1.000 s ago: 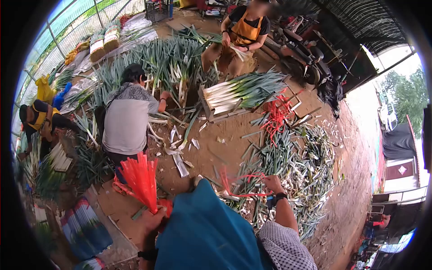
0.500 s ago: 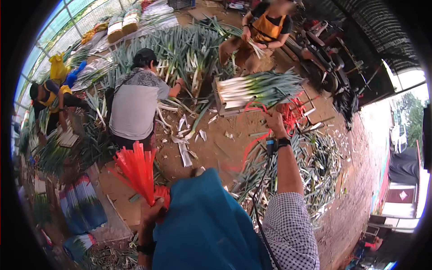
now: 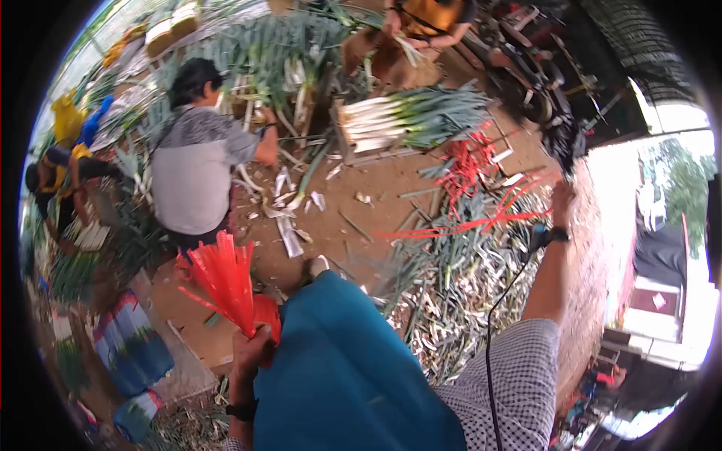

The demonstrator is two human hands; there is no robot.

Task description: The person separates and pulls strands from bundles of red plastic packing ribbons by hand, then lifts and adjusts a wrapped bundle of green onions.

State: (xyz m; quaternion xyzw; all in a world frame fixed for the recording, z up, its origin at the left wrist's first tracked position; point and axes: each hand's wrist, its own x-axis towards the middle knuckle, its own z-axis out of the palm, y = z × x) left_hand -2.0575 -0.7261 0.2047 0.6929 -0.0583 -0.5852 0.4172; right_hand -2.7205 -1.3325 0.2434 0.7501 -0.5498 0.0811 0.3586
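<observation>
My left hand [image 3: 253, 352] is closed around a fanned bundle of red plastic strips [image 3: 226, 282], held low beside the blue apron [image 3: 353, 361] over my lap. My right hand [image 3: 562, 201] is stretched far out to the right, closed and slightly blurred. From it several loose red strips [image 3: 481, 222] trail leftward through the air above the leek scraps. Left of that hand, a stack of trimmed leeks [image 3: 406, 120] lies on a low wooden rack [image 3: 350, 154], white ends to the left. A tangle of red strips [image 3: 462, 169] hangs beside the rack.
A person in a grey shirt [image 3: 192, 177] crouches at a leek pile [image 3: 278, 56]. Another in an orange apron [image 3: 429, 16] sits behind the rack; a third [image 3: 71, 180] bends at far left. Leek trimmings [image 3: 481, 301] cover the ground at right, near a motorbike [image 3: 526, 71].
My right hand has swung right, away from the leek rack, drawing the red strips with it. My left hand still grips its bundle. The view has shifted slightly.
</observation>
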